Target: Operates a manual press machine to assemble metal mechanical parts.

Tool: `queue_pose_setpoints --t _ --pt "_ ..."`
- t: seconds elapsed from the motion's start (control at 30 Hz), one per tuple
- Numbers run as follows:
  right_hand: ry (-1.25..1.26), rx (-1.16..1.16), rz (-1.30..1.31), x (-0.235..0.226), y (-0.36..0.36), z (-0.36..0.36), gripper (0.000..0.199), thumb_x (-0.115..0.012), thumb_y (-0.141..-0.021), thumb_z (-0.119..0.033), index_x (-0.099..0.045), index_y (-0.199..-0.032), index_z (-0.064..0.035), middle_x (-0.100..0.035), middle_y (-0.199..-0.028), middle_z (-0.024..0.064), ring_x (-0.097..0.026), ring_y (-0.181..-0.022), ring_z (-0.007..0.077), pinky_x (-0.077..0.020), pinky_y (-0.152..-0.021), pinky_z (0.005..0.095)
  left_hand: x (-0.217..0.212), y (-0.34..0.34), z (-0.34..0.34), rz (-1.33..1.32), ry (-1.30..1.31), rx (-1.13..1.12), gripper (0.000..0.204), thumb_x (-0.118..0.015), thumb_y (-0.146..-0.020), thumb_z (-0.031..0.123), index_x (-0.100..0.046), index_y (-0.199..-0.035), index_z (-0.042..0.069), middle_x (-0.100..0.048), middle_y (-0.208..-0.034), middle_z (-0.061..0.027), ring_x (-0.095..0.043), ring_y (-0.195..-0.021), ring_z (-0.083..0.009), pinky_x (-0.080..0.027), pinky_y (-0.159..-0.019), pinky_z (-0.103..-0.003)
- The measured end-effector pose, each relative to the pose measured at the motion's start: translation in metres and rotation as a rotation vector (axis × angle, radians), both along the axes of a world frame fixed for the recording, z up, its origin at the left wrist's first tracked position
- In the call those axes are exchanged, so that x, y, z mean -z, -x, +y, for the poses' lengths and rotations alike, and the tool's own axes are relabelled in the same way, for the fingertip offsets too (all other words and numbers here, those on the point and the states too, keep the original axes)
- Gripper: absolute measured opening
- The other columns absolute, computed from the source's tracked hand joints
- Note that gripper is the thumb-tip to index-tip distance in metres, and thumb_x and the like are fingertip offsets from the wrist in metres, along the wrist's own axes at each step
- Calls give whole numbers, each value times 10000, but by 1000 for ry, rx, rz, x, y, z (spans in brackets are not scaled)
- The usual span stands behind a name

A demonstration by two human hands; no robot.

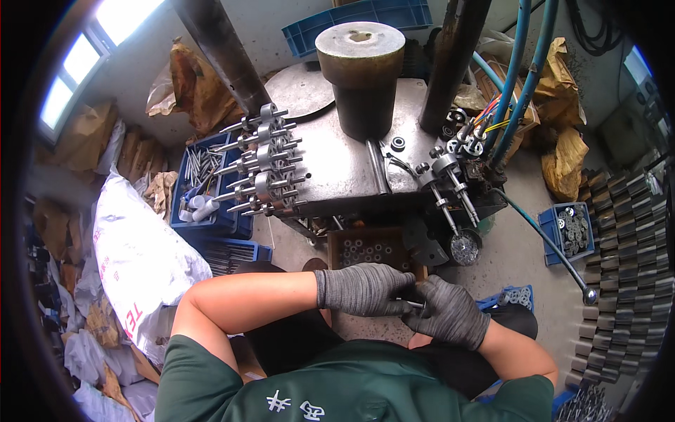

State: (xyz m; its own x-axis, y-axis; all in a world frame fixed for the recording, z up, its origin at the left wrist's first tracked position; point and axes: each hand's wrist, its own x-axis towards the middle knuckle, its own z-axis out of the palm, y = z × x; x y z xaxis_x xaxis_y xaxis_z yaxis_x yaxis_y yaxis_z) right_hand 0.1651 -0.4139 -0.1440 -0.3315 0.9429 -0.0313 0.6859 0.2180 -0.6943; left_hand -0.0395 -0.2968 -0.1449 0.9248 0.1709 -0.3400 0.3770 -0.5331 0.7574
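Nearest, both hands wear grey knit gloves and meet in front of the person's chest; the left hand (364,288) reaches across with its fingers (398,281) curled closed around one end of a thin metal pin (413,304), while the right hand (448,313) clenches the other end, so only a short bright stretch of the pin shows between the two gloves, touching both. Just beyond the hands sits a brown box of small metal rings (367,251), tucked under the front edge of the steel bench (337,169); to the right, lower down, a blue tray of washers (571,231) rests on the floor. On the bench's left edge a cluster of assembled shafts with collars (264,165) sticks out sideways; beside it a blue bin of loose rods (200,176). Farther back a thick dark cylinder (360,77) stands upright on the bench, with blue hoses (524,77) running down at the right.
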Motion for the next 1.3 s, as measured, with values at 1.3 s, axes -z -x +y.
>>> queue_pose_setpoints --t 1.3 --pt "136 451 620 12 -25 0 182 -736 -807 -73 -684 -969 -9 -639 -813 27 -615 -739 124 -522 -682 303 33 12 131 -344 63 -1057 435 -646 -997 187 -561 -1393 29 -675 -934 -89 -673 -849 -161 -581 -788 -343"
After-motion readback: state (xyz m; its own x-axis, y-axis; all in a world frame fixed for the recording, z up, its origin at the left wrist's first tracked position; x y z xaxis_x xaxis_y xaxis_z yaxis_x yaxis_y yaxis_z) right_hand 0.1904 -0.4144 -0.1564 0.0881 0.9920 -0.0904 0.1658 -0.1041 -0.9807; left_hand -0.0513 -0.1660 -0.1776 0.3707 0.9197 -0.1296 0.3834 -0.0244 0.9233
